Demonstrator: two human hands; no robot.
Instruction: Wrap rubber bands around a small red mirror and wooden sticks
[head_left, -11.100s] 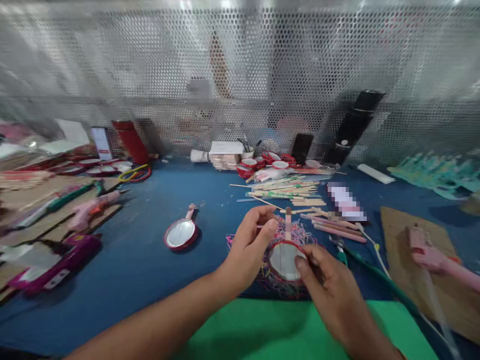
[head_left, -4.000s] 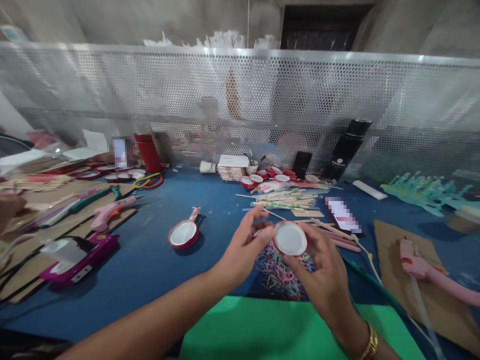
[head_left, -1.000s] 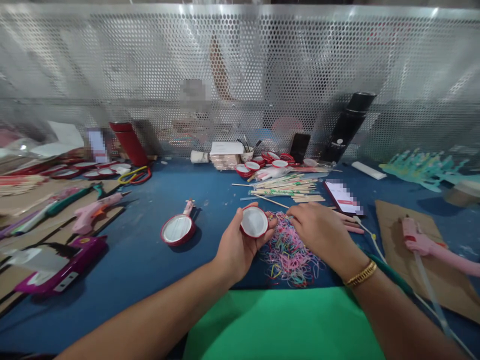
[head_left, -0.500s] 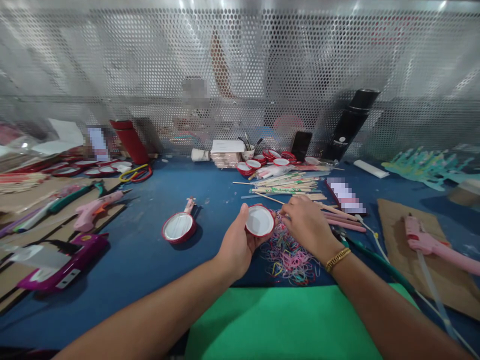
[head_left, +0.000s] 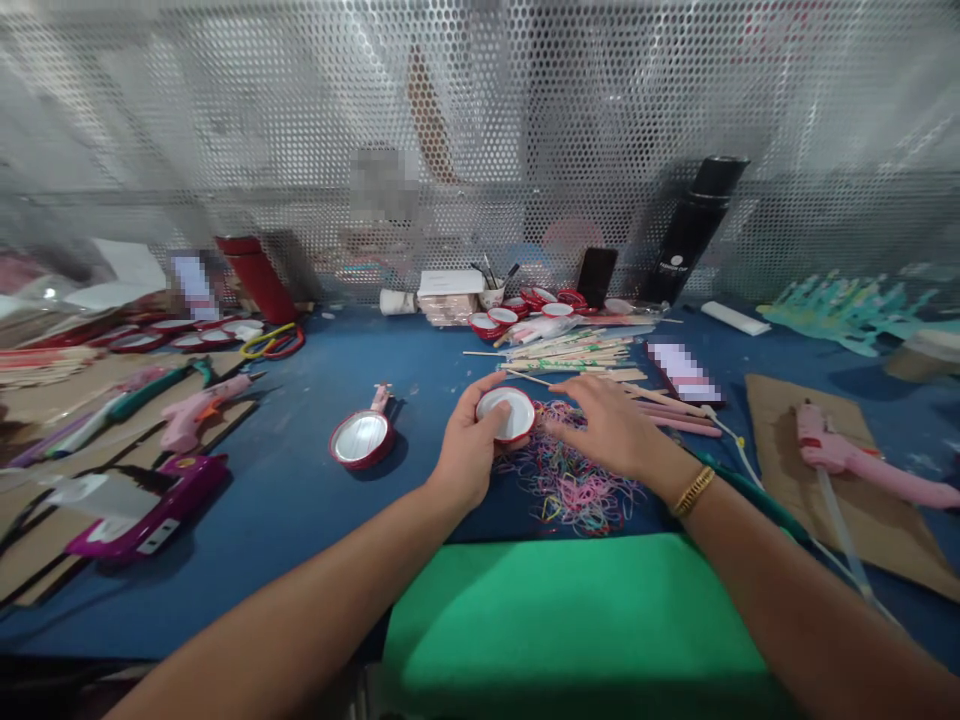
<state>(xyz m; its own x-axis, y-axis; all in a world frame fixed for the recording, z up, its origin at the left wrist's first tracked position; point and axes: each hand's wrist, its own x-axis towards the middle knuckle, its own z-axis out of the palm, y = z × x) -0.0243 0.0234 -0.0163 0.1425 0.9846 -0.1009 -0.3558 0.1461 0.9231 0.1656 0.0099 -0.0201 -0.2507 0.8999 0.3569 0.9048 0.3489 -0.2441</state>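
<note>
My left hand (head_left: 471, 440) grips a shallow round dish (head_left: 519, 420) with a red rim and white inside, its thumb pressed on the inner face. Just right of the dish, my right hand (head_left: 611, 425) is open, thumb and fingers apart, above a tangle of colourful rubber bands (head_left: 581, 495). A thin wooden stick (head_left: 529, 378) reaches toward the right fingertips; whether they touch it I cannot tell. To the left, a similar red-rimmed piece (head_left: 361, 440) with a short pinkish handle (head_left: 382, 398) lies on the blue table.
Pink glue guns lie left (head_left: 199, 415) and right (head_left: 847, 455), the right one on cardboard (head_left: 765, 420). Behind the hands are wooden sticks (head_left: 577, 350), several red dishes (head_left: 541, 300), a phone (head_left: 684, 370) and a black bottle (head_left: 694, 235). A green sheet (head_left: 585, 620) covers the front edge.
My right hand has come away from the dish's edge and spread its fingers. The left thumb has shifted from the rim onto the dish's white face, and the dish sits slightly further left.
</note>
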